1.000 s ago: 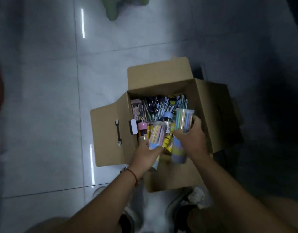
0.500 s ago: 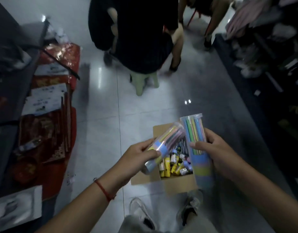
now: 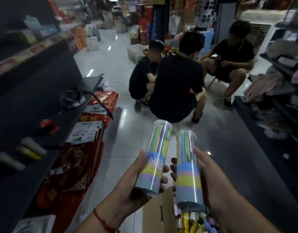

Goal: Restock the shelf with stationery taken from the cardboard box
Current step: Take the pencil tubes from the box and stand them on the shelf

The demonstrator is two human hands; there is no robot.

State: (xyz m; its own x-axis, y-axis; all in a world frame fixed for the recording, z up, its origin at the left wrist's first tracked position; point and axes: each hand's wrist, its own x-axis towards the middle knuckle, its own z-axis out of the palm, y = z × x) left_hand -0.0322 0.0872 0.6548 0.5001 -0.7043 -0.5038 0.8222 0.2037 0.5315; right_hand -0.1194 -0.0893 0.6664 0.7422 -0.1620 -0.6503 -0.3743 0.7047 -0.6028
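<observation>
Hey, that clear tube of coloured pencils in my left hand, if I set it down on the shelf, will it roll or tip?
The left tube looks round and smooth, so laid on its side it would probably roll. Stood upright, it is tall and narrow, so a nudge might tip it. Its glossy plastic wall seems stiff, possibly a little slippery; the left hand wraps it fully.

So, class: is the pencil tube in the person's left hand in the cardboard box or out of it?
Out. The left hand grips the pencil tube in the air, above the cardboard box below.
</observation>
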